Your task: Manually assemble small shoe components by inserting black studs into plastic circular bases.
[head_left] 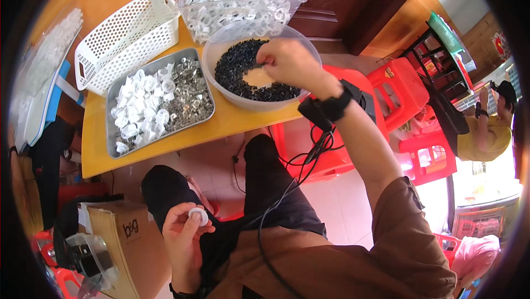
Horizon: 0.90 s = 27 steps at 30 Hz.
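My left hand is held above my lap, its thumb and fingers closed on a small round white plastic part. My right hand reaches over the wide translucent bowl, fingers pinched together above the small black pieces heaped in it. Whatever is between those fingertips, if anything, is hidden. Beside the bowl sits a grey metal tray. White plastic parts fill its left side, and small dull metallic-looking pieces lie on its right.
Behind the tray is a white perforated basket. A clear bin of white parts stands behind the bowl. Red stools are at the right, where a person in yellow sits. Black cables hang past my lap; a cardboard box stands lower left.
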Motion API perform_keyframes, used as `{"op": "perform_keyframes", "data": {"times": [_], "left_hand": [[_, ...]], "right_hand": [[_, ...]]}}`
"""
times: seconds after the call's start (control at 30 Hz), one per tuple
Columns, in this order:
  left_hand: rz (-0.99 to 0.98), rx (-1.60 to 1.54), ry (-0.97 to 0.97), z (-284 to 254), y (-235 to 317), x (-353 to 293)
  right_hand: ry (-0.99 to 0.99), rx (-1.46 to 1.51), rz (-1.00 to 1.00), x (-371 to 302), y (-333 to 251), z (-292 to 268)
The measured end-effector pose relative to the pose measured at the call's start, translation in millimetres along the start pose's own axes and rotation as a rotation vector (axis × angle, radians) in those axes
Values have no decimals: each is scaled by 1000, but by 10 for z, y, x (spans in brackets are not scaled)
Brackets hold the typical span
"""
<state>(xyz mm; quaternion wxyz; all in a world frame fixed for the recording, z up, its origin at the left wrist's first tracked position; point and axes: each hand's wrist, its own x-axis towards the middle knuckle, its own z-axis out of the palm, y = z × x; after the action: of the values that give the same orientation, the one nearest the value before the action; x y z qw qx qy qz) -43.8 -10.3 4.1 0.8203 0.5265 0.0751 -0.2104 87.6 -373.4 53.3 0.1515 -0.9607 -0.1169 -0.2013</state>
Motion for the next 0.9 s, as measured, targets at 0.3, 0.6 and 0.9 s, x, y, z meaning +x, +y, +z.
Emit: {"op": "perform_keyframes", "data": {"times": [0.3, 0.6, 0.9], "left_hand": [[65, 115, -14, 112, -13, 22], [169, 325, -171, 283, 25, -35], [244, 402, -217, 279, 38, -91]], "right_hand": [[15, 1072, 480, -877, -1237, -480], [-241, 1584, 560, -1252, -1727, 189], [-14, 1034, 180, -1315, -1863, 274]]}}
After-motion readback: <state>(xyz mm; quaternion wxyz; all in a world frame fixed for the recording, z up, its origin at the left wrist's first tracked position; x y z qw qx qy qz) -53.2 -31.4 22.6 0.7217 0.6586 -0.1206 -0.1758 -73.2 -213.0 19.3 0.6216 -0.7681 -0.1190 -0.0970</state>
